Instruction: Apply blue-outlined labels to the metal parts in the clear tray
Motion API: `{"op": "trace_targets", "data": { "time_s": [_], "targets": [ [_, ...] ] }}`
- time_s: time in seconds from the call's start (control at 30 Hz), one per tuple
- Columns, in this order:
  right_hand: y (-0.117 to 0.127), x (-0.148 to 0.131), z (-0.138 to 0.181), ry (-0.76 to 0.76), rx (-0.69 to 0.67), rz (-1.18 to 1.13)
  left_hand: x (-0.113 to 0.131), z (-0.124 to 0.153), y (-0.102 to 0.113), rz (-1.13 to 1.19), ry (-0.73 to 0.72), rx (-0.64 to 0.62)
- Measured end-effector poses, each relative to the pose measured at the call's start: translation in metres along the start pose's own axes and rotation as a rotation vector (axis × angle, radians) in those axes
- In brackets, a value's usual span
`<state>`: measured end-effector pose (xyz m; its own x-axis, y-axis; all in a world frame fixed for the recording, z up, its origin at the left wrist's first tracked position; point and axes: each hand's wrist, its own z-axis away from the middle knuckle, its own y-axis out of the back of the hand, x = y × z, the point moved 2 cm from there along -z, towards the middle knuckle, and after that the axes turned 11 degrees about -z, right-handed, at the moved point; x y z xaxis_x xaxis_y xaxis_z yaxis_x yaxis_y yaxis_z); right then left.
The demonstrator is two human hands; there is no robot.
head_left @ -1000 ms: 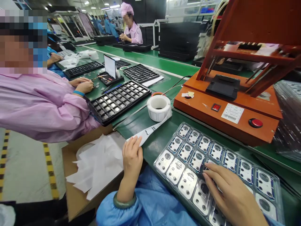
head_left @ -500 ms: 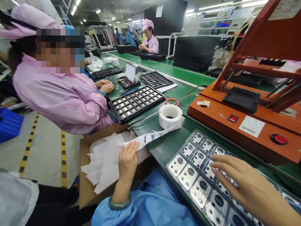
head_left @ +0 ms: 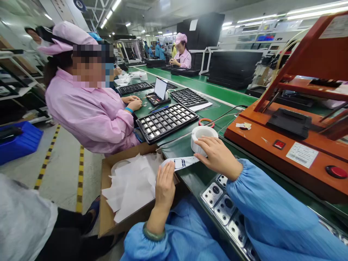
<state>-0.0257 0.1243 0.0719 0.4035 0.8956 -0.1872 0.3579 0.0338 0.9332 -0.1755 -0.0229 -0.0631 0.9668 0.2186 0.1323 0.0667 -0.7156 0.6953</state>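
Note:
My left hand [head_left: 165, 185] pinches the free end of a white backing strip [head_left: 187, 161] with black-outlined adhesive pieces on it. From there the strip runs back to a sticker roll [head_left: 194, 139] lying flat on the green bench. My right hand [head_left: 216, 154] grips the near side of this roll, fingers over its rim and thumb by the strip. Below my right forearm, a clear plastic tray [head_left: 203, 197] holds silver metal plates with round holes; the blue sleeve hides much of it.
A cardboard box [head_left: 107, 214] of white paper scraps stands left of my left hand. An orange press machine [head_left: 252, 136] is at the right. Beyond the roll lie a red tape ring [head_left: 206, 123] and a black parts tray [head_left: 168, 123], beside a co-worker in pink [head_left: 92, 108].
My right hand has moved from above the metal plates over to the sticker roll and taken hold of it. My left hand still pinches the strip. The view has shifted slightly left.

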Motion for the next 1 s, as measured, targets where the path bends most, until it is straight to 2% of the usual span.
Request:
{"op": "trace_targets", "data": {
  "time_s": [0.13, 0.37, 0.43, 0.6, 0.73, 0.83, 1.0],
  "targets": [
    [-0.006, 0.010, -0.015, -0.155, -0.088, 0.083, -0.009, 0.008, -0.002, 0.001, -0.018, -0.030],
    [0.000, 0.026, -0.023, -0.386, -0.047, 0.164, -0.023, 0.013, -0.006, -0.009, -0.024, -0.038],
    [0.007, 0.030, -0.023, -0.390, -0.071, 0.154, -0.031, 0.016, -0.005, -0.018, -0.018, -0.023],
    [0.014, 0.040, -0.018, -0.322, -0.240, 0.084, -0.047, 0.029, -0.002, -0.024, -0.008, 0.013],
    [0.006, 0.040, -0.027, -0.393, -0.214, 0.088, -0.051, 0.039, -0.002, -0.015, -0.020, 0.017],
    [0.006, 0.042, -0.035, -0.371, -0.183, 0.076, -0.050, 0.045, -0.001, -0.013, -0.022, 0.006],
    [0.013, 0.058, -0.030, -0.297, -0.285, 0.031, -0.048, 0.054, 0.004, 0.001, -0.034, -0.070]
  ]
}}
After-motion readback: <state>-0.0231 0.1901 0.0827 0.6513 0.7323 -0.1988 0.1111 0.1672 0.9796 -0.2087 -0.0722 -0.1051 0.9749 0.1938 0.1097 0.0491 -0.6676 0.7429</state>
